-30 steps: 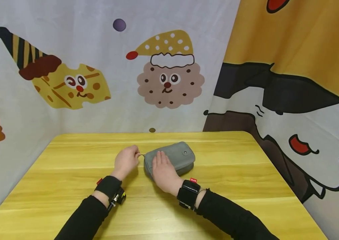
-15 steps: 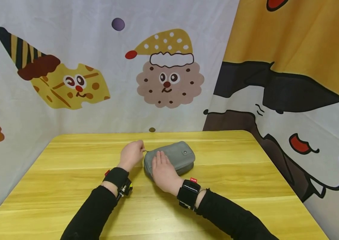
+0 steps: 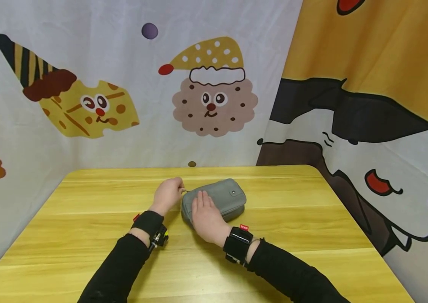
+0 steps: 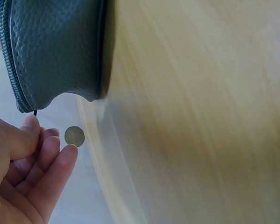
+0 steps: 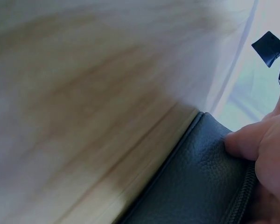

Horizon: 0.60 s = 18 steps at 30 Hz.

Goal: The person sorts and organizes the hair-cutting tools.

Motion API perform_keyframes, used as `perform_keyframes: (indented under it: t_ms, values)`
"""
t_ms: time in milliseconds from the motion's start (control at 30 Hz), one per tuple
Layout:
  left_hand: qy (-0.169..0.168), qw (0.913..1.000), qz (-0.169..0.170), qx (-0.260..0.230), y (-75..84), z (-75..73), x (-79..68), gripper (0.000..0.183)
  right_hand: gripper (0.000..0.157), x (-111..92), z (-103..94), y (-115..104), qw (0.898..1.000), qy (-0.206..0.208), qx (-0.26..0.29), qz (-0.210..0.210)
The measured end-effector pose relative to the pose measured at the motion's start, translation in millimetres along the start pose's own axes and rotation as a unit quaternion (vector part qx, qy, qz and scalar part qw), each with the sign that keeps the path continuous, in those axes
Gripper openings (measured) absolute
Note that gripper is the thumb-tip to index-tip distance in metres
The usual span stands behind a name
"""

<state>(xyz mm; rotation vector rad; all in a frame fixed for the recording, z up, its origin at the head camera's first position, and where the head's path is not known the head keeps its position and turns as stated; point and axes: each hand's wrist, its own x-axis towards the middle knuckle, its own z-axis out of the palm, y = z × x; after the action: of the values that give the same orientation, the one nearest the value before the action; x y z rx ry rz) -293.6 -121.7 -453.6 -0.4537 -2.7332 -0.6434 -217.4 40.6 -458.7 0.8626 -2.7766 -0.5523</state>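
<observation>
A grey leather-look zip pouch (image 3: 221,195) lies on the wooden table, a metal snap (image 3: 233,192) near the right end of its top. My left hand (image 3: 166,196) is at its left end. Thumb and fingers there pinch the small pull tab (image 4: 35,112), mostly hidden between them, at the end of the zipper (image 4: 8,56). Across the top of the pouch rests my right hand (image 3: 208,216), its fingers straight and together. In the right wrist view the thumb (image 5: 240,144) presses the pouch's side, just beside the zip teeth (image 5: 242,196).
The yellow wood-grain table (image 3: 293,261) extends around the pouch on all sides. Behind it hangs a white curtain (image 3: 115,50) printed with cartoon figures, and another patterned curtain (image 3: 369,63) is on the right. Both wrists wear black camera straps (image 3: 238,244).
My left hand has moved a little right and away from me, closer to the pouch's end, with the pull tab still pinched. The pouch and my right hand have stayed in place.
</observation>
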Motion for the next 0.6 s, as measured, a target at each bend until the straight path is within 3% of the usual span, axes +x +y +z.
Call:
perform_keyframes:
  t_ms: [133, 367, 600]
  values:
    - [-0.003, 1.0, 0.003, -0.009, 1.9, -4.3, -2.4, 0.011, 0.063, -0.1, -4.3, 2.2, 1.0, -0.011, 0.025, 0.002]
    - [-0.037, 0.9988, -0.026, -0.018, 4.8, -12.4, -9.3, 0.005, 0.082, -1.6, -7.8, 15.2, 0.995, -0.006, 0.099, -0.025]
    - [-0.072, 0.9932, -0.063, -0.066, 3.3, -19.2, -21.5, 0.039, 0.085, -6.5, -8.2, 40.4, 0.97, 0.014, 0.24, -0.034]
